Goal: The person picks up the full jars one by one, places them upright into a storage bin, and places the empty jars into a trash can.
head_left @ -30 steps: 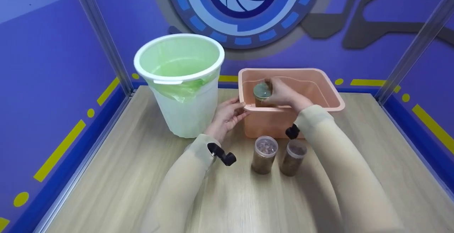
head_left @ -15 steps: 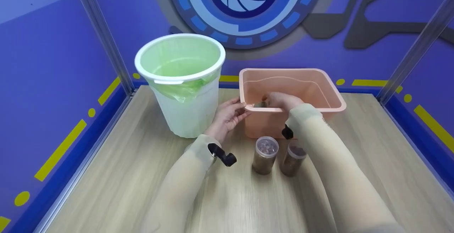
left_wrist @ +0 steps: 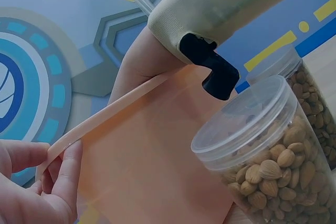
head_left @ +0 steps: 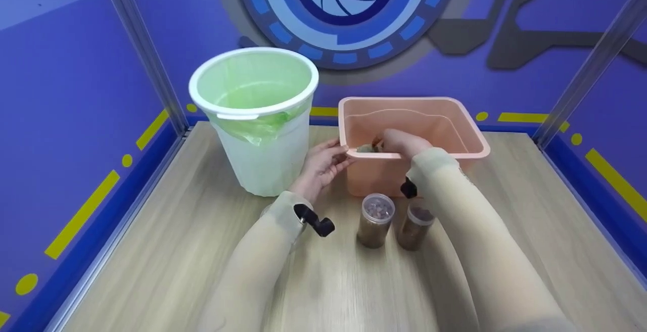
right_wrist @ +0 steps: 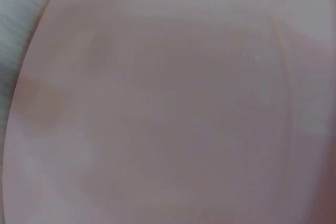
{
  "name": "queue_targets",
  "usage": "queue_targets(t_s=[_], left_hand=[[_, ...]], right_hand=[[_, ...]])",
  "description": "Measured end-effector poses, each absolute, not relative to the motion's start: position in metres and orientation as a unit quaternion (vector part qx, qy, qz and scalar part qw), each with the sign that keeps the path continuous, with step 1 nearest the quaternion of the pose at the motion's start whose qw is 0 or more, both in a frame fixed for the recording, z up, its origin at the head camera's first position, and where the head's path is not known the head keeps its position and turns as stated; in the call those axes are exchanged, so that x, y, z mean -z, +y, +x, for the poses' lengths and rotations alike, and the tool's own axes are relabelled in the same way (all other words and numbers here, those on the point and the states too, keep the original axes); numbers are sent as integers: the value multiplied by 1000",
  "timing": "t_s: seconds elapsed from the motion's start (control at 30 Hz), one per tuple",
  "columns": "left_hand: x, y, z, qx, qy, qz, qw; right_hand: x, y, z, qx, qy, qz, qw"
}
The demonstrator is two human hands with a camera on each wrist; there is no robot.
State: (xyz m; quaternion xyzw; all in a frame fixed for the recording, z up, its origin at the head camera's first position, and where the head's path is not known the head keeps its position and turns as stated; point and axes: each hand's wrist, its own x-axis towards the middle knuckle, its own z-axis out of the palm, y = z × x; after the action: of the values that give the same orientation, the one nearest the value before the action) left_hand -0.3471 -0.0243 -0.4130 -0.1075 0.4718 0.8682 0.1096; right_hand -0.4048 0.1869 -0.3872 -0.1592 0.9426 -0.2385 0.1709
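My left hand (head_left: 321, 168) pinches the near left corner of the rim of a pink plastic bin (head_left: 381, 178); the left wrist view shows thumb and fingers on both sides of that rim. My right hand (head_left: 404, 142) is inside the bin, its fingers on the top of a jar with a greenish lid (head_left: 365, 148). The bin's front wall hides most of that jar. Two clear jars stand upright before the bin: a left jar (head_left: 375, 223), full of almonds in the left wrist view, and a right jar (head_left: 415, 226). Blurred bin wall (right_wrist: 173, 129) fills the right wrist view.
A tall white bucket (head_left: 263, 160) with a green bag liner stands left of the bin, close to my left hand. Behind rises a blue patterned wall (head_left: 404, 82). A clear rounded edge (head_left: 266, 209) shows beside my left sleeve. Wood-grain tabletop (head_left: 167, 251) lies below.
My right hand has lowered the green-lidded jar deeper into the bin, mostly in the first half second. My left hand stays on the rim.
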Motion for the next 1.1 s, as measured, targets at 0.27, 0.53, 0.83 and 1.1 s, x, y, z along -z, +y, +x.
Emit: queue_targets(t_s=[0.27,0.53,0.83,1.1], left_hand=[[414,-25,-346,-868,473,-101,112],[415,-24,-346,-868,475,-96,107],[417,-23,-347,-871,468,-101,112],[416,-23,-347,-875,463,-96,105]], right_hand=[[375,196,-410,246,940,-186,147],[335,212,-376,412,891,-161,99],[337,256,-320,569,758,-291,131],[412,290,-293,617,627,-431,202]])
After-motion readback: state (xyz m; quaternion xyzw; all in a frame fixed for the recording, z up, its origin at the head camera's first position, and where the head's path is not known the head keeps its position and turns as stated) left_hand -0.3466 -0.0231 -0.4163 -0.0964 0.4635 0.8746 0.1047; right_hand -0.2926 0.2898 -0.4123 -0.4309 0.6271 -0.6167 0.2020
